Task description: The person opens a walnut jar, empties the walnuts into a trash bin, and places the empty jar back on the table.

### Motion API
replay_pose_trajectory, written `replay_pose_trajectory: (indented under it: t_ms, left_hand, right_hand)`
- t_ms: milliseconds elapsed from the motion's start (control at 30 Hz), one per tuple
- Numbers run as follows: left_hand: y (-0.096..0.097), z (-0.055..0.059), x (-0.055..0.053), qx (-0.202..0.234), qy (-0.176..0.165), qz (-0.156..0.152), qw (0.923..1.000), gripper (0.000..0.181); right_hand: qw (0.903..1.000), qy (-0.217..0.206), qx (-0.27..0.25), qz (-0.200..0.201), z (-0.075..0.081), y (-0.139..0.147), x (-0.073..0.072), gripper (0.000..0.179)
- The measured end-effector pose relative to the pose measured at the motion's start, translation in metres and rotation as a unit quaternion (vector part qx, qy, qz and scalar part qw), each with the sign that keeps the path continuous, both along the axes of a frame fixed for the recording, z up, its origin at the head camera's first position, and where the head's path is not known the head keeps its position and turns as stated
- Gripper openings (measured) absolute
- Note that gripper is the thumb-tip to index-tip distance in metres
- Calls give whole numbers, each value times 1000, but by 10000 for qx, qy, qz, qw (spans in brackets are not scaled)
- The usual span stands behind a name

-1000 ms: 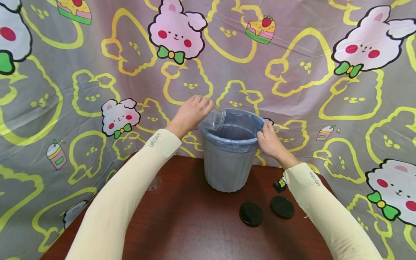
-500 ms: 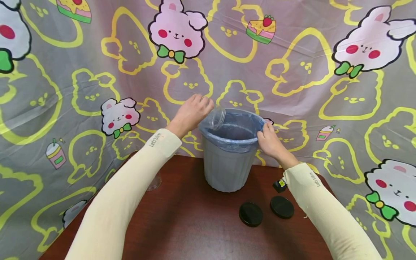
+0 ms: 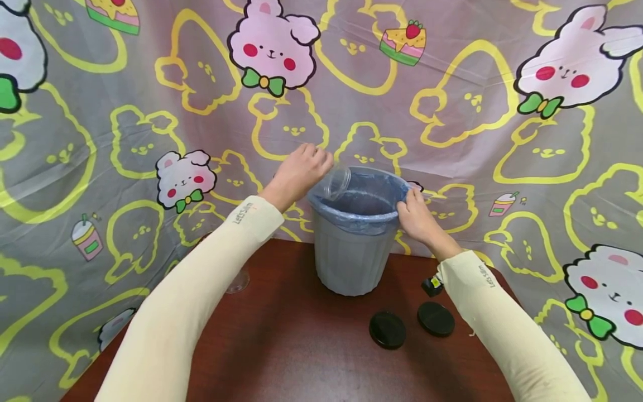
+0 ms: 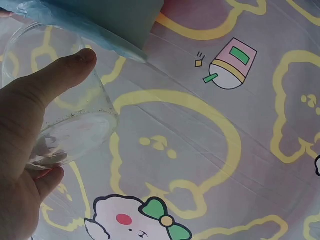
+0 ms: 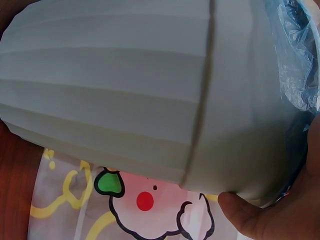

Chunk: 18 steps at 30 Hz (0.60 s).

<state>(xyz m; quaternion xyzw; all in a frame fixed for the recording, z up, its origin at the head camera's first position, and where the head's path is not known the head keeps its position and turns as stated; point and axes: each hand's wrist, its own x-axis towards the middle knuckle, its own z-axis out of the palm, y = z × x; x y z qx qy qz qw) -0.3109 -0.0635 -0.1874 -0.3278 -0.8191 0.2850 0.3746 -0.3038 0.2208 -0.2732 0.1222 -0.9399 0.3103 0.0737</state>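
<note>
My left hand (image 3: 303, 170) grips a clear plastic jar (image 4: 82, 100), tilted mouth-down over the left rim of a grey trash can (image 3: 351, 259). Dark specks cling inside the jar near its base in the left wrist view. A blue plastic liner (image 3: 369, 226) is folded over the can's rim. My right hand (image 3: 417, 218) holds the can's right rim, fingers over the liner and thumb against the outer wall, as the right wrist view shows. The can stands upright on the brown table (image 3: 301, 346).
Two round black lids (image 3: 388, 329) lie on the table at the front right. Behind them, by my right sleeve, is a small black item (image 3: 432, 285) with a yellow-green mark. Another clear container (image 3: 238, 281) sits partly hidden behind my left forearm. A patterned curtain (image 3: 452, 128) hangs close behind.
My left hand and the jar have shifted very slightly to the right and up. My right hand keeps its hold on the rim, and the can has stayed in place.
</note>
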Motion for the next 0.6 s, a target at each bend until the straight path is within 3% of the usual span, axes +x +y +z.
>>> replay_pose_trajectory:
  t_ms: [267,600]
  left_hand:
    - [16,1,0,14,45,-192,9998,32]
    - [31,0,-8,358,-333,-287,9984,41]
  right_hand:
    - [10000,80,0,-11,1,1,0,61]
    - [9999,98,-56,-22,0,1,0,61]
